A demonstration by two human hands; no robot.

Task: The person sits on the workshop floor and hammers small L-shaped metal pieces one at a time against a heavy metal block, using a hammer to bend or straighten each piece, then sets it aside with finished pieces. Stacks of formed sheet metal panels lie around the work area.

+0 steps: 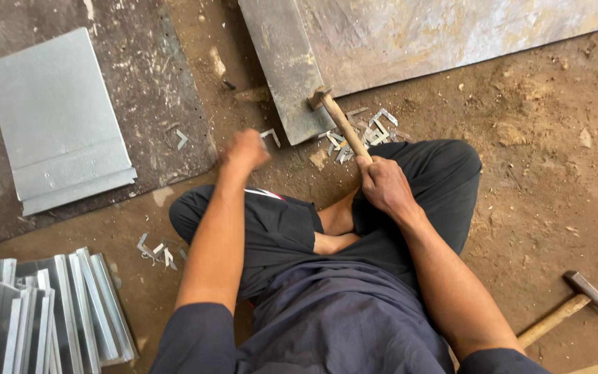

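Head view, two hammers [340,121] [567,308], two hands [246,149] [384,185]

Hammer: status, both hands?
Right hand gripping wooden hammer, head down at metal slab edge. Left hand fisted, blurred, contents unclear. Small metal clips scattered beside the hammer.

The right hand [384,185] grips the wooden handle of a hammer [340,121]; the hammer head rests at the edge of a heavy steel plate [292,69] on the dirt floor [541,173]. The left hand [245,149] is closed and blurred, just beside a small bent metal clip [270,135]. More metal clips [372,128] lie scattered near the plate. A folded sheet-metal panel [57,118] lies at far left, stacked folded panels [43,312] at lower left, and a second hammer [569,305] at lower right.
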